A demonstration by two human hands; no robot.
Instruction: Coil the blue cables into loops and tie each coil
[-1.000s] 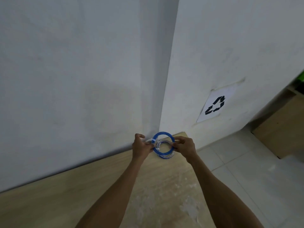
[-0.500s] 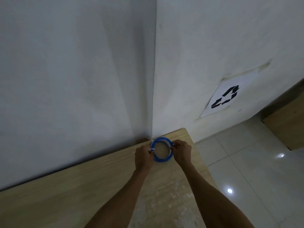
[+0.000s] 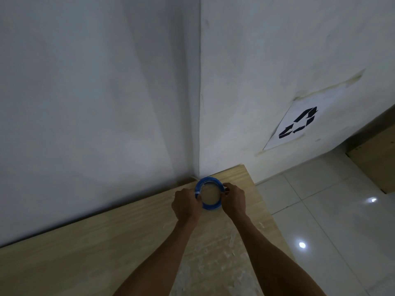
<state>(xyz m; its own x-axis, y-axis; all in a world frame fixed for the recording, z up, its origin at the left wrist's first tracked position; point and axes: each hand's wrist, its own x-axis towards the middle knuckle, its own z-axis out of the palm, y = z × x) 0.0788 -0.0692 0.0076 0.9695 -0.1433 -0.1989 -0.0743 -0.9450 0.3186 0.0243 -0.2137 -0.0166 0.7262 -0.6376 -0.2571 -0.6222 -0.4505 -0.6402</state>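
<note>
The blue cable coil (image 3: 208,180) sits at the far corner of the table (image 3: 96,248), close to where the two walls meet. The cable is wound into a compact round loop with an open centre, through which the table surface shows. The left hand (image 3: 186,205) grips the left side of the coil with its fingers curled round it. A white tie (image 3: 197,190) crosses the strands just above that grip. The right hand (image 3: 234,200) pinches the right side of the coil, fingers curled. Whether the coil rests on the table or is held just above it cannot be determined. A paper sign (image 3: 298,124) with a black recycling symbol is fixed to the right wall (image 3: 256,71), above the tiled floor (image 3: 331,221).
</note>
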